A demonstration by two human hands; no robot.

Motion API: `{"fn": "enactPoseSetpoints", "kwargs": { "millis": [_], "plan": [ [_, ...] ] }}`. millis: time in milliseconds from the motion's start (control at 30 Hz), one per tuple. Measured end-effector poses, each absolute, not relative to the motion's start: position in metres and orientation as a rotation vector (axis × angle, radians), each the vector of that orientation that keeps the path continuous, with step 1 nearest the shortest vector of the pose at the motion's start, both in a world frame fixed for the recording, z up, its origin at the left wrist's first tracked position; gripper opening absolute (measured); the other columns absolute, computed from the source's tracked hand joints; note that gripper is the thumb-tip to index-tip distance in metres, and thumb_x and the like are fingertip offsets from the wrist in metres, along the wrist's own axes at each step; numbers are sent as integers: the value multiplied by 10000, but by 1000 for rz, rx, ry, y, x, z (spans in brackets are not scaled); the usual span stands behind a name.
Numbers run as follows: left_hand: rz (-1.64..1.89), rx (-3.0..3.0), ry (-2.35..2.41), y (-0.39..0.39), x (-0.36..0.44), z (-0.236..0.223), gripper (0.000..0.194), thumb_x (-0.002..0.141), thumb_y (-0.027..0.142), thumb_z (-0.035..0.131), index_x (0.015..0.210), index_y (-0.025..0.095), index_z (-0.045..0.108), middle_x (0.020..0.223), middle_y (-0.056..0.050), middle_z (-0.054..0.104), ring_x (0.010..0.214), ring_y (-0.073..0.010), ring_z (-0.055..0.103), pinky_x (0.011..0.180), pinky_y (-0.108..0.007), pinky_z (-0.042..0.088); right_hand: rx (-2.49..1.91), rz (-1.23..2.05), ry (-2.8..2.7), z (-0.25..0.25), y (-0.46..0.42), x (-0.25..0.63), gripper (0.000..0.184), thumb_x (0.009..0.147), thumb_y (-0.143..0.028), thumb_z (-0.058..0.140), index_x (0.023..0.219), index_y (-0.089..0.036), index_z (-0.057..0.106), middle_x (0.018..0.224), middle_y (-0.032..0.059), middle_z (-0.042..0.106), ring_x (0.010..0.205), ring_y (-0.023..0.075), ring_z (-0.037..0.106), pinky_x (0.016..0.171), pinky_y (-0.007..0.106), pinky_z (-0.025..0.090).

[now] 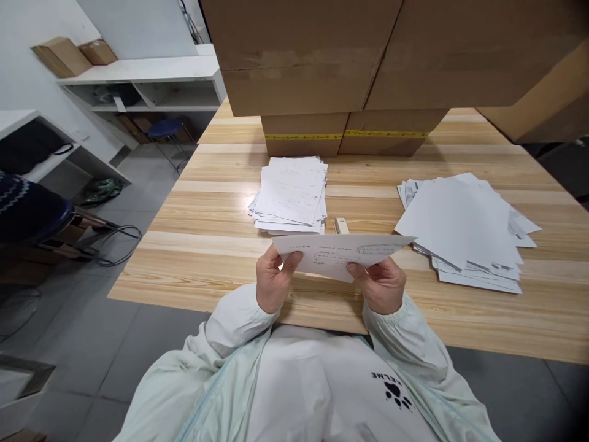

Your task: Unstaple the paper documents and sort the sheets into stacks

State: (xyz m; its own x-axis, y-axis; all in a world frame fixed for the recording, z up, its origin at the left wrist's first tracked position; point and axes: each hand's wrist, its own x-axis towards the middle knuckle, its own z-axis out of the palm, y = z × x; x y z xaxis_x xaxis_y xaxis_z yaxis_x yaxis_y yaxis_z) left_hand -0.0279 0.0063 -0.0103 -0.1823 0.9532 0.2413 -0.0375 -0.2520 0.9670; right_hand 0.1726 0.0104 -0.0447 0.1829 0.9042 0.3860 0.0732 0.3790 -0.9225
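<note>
Between my two hands I hold a white sheet of paper (338, 253) with handwriting on it, tilted up above the table's near edge. My left hand (275, 277) pinches its left end, thumb on the written face. At the right, my right hand (381, 283) grips the lower edge with the thumb in front. Just beyond the sheet lies a small beige object (341, 226), partly hidden by it, perhaps a stapler. A stack of written papers (292, 191) sits farther back on the left. On the right is a wider, untidy pile of papers (464, 224), its top sheet blank.
Large cardboard boxes (313, 58) stand stacked at the back of the wooden table (197, 245), overhanging smaller boxes (306, 126) with yellow tape. Off to the left are white shelves (151, 70), a blue stool (164, 127) and a cable (122, 245) on the floor.
</note>
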Motion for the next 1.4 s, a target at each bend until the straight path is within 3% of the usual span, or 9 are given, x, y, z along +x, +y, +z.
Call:
{"fn": "enactPoseSetpoints", "kwargs": {
  "millis": [367, 500, 633, 733, 867, 933, 1067, 1167, 1400],
  "plan": [
    [1517, 1276, 1158, 7, -29, -15, 250, 858, 438, 682, 931, 199, 676, 856, -21, 690, 842, -153, 611, 809, -253, 489, -1037, 694, -1356, -56, 12, 170, 232, 757, -260, 781, 988, -268, 761, 967, 28, 792, 865, 238, 754, 807, 416, 626],
    [1467, 1286, 1156, 2, -25, -8, 288, 878, 470, 644, 958, 194, 667, 875, -30, 697, 848, -165, 616, 792, -259, 495, -1123, 628, -1350, -50, 6, 173, 198, 838, -319, 708, 1010, -236, 759, 971, 62, 789, 901, 249, 748, 806, 399, 615],
    [1245, 1266, 1019, -6, -12, 0, 343, 904, 492, 596, 1055, 189, 649, 931, -47, 710, 857, -169, 635, 772, -259, 509, -1312, 541, -1310, -36, -8, 194, 216, 864, -368, 676, 996, -217, 756, 919, 72, 786, 825, 239, 740, 703, 342, 601],
    [986, 1217, 907, -9, -5, -5, 353, 915, 475, 574, 1085, 167, 594, 923, -66, 698, 837, -175, 652, 741, -271, 521, -1507, 701, -1297, -26, -26, 221, 298, 847, -443, 681, 1016, -206, 746, 931, 73, 782, 793, 237, 726, 660, 329, 584],
    [719, 1386, 1108, -12, -8, -20, 413, 914, 300, 569, 1292, 197, 436, 915, -35, 672, 762, -155, 641, 746, -308, 531, -1735, 1229, -1142, -20, -57, 257, 408, 832, -525, 674, 1053, -186, 728, 982, 78, 776, 795, 226, 706, 627, 303, 558],
    [691, 1612, 1210, -13, -12, -24, 437, 918, 216, 529, 1339, 215, 410, 1028, -59, 672, 811, -160, 643, 804, -340, 532, -1781, 1394, -979, -22, -69, 270, 446, 806, -548, 695, 1061, -182, 720, 972, 74, 777, 759, 211, 694, 591, 284, 536],
    [761, 2160, 1005, -11, -11, -26, 369, 933, 116, 451, 1286, 212, 502, 1287, -123, 612, 1181, -232, 582, 968, -394, 501, -1791, 1485, -792, -29, -72, 281, 463, 765, -563, 734, 1036, -188, 712, 968, 66, 777, 730, 192, 686, 593, 274, 526],
    [808, 2374, 837, -10, -6, -26, 349, 932, 93, 439, 1257, 185, 528, 1339, -148, 581, 1280, -257, 512, 1001, -410, 489, -1748, 1518, -782, -33, -62, 283, 465, 751, -564, 749, 1026, -191, 704, 958, 62, 775, 753, 193, 694, 629, 280, 537],
    [640, 1509, 1086, -10, 7, -19, 93, 926, 280, 546, 952, 205, 497, 907, -38, 668, 828, -164, 639, 782, -335, 521, -1720, 1485, -857, -37, -48, 280, 482, 764, -593, 720, 1033, -195, 679, 988, 73, 767, 821, 233, 710, 664, 321, 552]
  ]
}}
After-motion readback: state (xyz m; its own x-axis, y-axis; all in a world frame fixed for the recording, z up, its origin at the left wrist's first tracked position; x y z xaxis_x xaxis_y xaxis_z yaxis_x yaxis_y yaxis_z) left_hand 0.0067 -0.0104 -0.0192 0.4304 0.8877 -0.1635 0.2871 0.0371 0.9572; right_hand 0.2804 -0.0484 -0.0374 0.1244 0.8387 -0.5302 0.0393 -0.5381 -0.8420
